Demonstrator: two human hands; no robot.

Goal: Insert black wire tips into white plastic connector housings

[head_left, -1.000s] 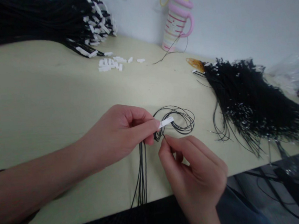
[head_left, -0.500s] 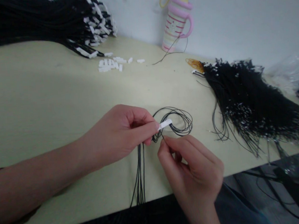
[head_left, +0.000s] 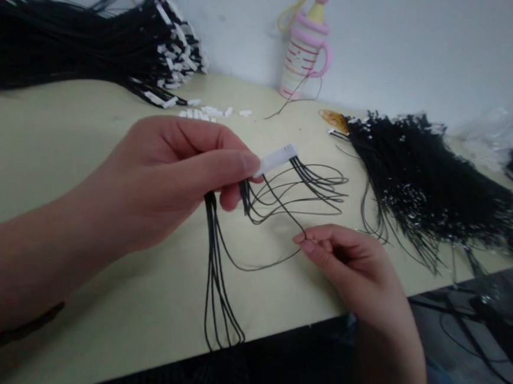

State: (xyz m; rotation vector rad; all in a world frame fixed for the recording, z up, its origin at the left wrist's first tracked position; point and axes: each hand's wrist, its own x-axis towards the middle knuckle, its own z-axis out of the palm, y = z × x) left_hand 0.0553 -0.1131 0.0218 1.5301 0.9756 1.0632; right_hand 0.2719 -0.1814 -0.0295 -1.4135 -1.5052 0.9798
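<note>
My left hand (head_left: 192, 167) pinches the left end of a white connector (head_left: 278, 159) between thumb and fingers, above the table. Several thin black wires (head_left: 315, 181) run from the connector's right end and loop back toward my left hand. More black wires (head_left: 217, 266) hang down below that hand toward the table's front edge. My right hand (head_left: 346, 262), lower and to the right, has thumb and forefinger closed on a single black wire (head_left: 284, 207) that stretches up to the connector's middle.
On the pale table (head_left: 128, 320), a large bundle of black wires (head_left: 94, 45) with white ends lies back left, near loose white connectors (head_left: 212, 111). A pink-and-white cup (head_left: 301, 55) stands by the wall. Another black wire pile (head_left: 433, 184) lies right, beside clear plastic (head_left: 491, 129).
My left hand has lifted the connector up and nearer. My right hand has moved right, drawing its wire out longer, and the looped wires now hang spread below the connector.
</note>
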